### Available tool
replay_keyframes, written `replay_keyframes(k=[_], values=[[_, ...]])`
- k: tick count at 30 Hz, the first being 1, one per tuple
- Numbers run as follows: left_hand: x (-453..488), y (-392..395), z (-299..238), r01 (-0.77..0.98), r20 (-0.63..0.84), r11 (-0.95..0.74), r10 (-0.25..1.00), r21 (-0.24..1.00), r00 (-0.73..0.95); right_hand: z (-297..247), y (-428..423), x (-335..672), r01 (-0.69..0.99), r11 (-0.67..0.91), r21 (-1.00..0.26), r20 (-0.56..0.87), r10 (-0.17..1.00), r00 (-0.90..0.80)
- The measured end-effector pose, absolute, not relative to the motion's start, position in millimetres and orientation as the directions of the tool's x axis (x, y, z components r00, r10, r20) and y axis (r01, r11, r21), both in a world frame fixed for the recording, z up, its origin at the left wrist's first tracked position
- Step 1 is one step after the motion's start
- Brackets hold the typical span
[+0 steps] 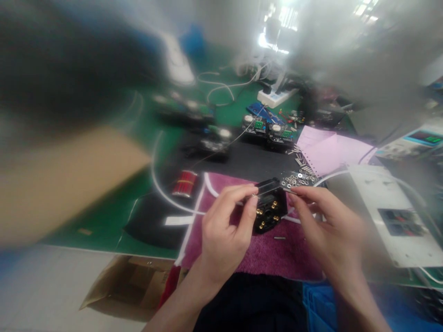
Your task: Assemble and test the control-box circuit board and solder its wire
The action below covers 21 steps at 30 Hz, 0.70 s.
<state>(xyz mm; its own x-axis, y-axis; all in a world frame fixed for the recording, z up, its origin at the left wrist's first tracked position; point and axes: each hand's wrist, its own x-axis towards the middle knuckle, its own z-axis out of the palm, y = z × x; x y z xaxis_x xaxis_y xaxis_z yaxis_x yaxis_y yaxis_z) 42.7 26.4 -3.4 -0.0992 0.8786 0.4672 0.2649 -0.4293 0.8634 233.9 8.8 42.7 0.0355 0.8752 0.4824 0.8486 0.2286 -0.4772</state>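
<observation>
Over a magenta cloth [266, 258], both hands work on a small black block [272, 213] with brass posts. My left hand [224, 230] pinches the left end of a clear flat plate [268, 188] lying over the block's top. The fingers of my right hand [323, 226] are closed at the plate's right end, beside a scatter of small washers and screws [299, 180]. A loose pin [279, 238] lies on the cloth just below the block.
A green mat [104, 221] covers the bench. Black modules with green terminals [268, 128], a red ribbed part [185, 183], pink paper [332, 150], a white power strip [277, 96] and a white device [391, 216] surround the cloth. A cardboard box [134, 286] sits below the table edge.
</observation>
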Motion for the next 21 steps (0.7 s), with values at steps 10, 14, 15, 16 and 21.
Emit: replay_keyframes(k=[10,14,15,16,21], values=[[41,27,-2,0.265,0.467,-0.432,0.881,0.862,-0.080,50,24,237,0.887,0.340,-0.312,0.499,0.853,-0.151],[40,27,-1,0.278,0.480,-0.444,0.874,0.852,-0.076,52,26,238,0.909,0.359,-0.213,0.508,0.835,-0.211],[40,27,-1,0.279,0.480,-0.444,0.874,0.851,-0.075,53,27,239,0.913,0.358,-0.197,0.507,0.834,-0.217],[40,27,-1,0.280,0.480,-0.444,0.874,0.851,-0.073,54,27,239,0.916,0.356,-0.184,0.505,0.834,-0.223],[41,28,-1,0.279,0.487,-0.452,0.870,0.847,-0.069,59,31,241,0.923,0.361,-0.136,0.480,0.839,-0.257]])
